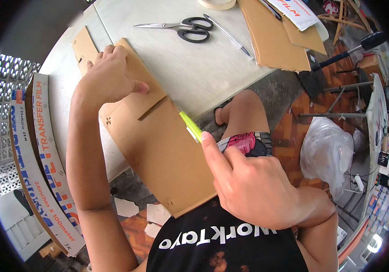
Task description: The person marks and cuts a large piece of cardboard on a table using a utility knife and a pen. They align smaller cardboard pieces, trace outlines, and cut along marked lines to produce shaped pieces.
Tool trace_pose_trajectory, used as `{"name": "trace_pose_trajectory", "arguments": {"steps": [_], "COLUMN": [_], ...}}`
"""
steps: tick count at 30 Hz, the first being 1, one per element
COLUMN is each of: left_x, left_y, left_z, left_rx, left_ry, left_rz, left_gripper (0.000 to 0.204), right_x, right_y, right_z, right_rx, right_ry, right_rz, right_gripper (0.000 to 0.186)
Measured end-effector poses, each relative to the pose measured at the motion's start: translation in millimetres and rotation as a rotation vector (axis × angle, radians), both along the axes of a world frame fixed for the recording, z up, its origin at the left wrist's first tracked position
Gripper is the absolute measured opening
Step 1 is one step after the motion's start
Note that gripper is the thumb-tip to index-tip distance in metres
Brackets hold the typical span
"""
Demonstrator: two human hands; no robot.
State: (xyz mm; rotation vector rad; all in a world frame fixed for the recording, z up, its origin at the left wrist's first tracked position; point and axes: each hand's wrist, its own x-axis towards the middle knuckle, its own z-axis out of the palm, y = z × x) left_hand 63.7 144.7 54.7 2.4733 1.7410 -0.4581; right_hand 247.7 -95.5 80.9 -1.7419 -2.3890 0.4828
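A long brown cardboard sheet point(172, 154) stretches from the round white table toward my lap. Across its far part lies a smaller cardboard piece point(145, 102). My left hand point(106, 75) holds this piece down, fingers bent over it and thumb stretched to the right. In my right hand point(253, 186) is a bright green utility cutter point(190, 126), gripped with the index finger along its top. Its tip points away from me, at the sheet's right edge, just below the smaller piece's corner. Whether the blade touches the cardboard cannot be made out.
Black-handled scissors point(190, 28) and a pen point(228, 37) lie on the table point(167, 54). Further right are more cardboard sheets point(274, 43), and a tape roll point(217, 3) sits at the far edge. Long printed cartons point(51, 149) stand left; a plastic bag point(326, 152) rests right.
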Motion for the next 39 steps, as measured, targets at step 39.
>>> {"name": "trace_pose_trajectory", "arguments": {"steps": [39], "left_x": [-7.8], "left_y": [3.5], "left_z": [-3.9], "left_rx": [0.073], "left_ry": [-0.018], "left_rz": [-0.132], "left_gripper": [0.114], "right_x": [-28.2], "right_y": [100.9], "right_z": [-40.6], "right_rx": [0.174], "right_ry": [0.344], "right_rz": [-0.168], "right_gripper": [0.045]}}
